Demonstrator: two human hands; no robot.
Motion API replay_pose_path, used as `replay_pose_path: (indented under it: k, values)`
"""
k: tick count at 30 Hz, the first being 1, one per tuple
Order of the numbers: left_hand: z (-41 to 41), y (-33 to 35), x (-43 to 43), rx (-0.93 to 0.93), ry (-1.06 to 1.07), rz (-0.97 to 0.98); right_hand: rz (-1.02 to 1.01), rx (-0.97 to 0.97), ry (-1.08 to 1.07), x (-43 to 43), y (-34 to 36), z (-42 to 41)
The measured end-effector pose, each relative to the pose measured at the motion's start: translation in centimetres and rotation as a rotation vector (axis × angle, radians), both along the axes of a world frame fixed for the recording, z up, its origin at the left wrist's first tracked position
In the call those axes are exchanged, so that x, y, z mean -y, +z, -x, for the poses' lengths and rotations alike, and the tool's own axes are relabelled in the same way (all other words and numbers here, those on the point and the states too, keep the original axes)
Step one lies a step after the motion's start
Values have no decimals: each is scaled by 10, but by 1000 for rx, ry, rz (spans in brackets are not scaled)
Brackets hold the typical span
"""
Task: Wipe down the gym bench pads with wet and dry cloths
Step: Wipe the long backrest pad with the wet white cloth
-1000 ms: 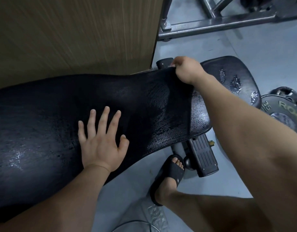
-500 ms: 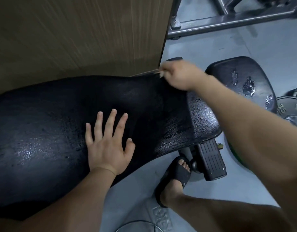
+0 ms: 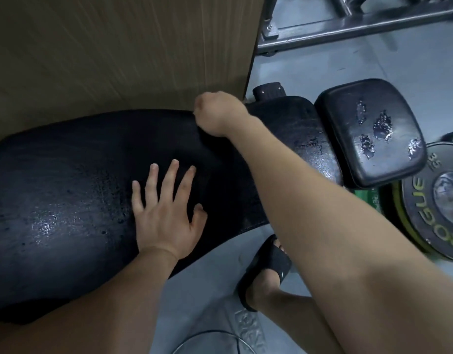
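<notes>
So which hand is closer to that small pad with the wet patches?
Right. The right hand grips a dark cloth on the long pad, just short of the small pad; the left hand lies flat farther back.

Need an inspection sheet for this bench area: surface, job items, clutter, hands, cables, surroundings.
Surface: back pad black, wet sheen and droplets on its left part.
Job's things: seat pad carries several water puddles; dark cloth drapes across the back pad, hard to tell apart.
Clutter: weight plate on the floor by the seat pad.
Hands: left hand flat on back pad, fingers spread; right hand fisted at the pad's far edge, apparently gripping the cloth.
Cables: thin loop on floor, possibly a cable.
Surroundings: wood panel, steel frame, grey floor, sandalled foot.
</notes>
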State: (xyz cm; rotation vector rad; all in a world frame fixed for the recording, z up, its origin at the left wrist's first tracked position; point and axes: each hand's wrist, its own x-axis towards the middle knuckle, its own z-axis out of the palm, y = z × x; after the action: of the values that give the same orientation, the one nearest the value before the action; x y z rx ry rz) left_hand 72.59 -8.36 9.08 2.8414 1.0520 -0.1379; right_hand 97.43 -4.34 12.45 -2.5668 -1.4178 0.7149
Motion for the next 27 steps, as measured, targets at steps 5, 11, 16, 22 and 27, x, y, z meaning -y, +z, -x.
replay_pose_path:
  k: [5, 11, 16, 22, 27]
  values:
    - [0, -1, 1, 24, 11, -1, -229, 42, 76, 45, -2, -3]
    - [0, -2, 1, 30, 7, -3, -187, 229, -255, 114, -16, -78]
    - [0, -1, 2, 40, 11, -1, -488, 233, -220, 96, -19, -3]
    - [1, -2, 2, 63, 13, 1, -416, 332, -67, 133, -31, 5]
    - [1, -4, 2, 69, 6, -8, -351, 254, -587, 160, -14, -47]
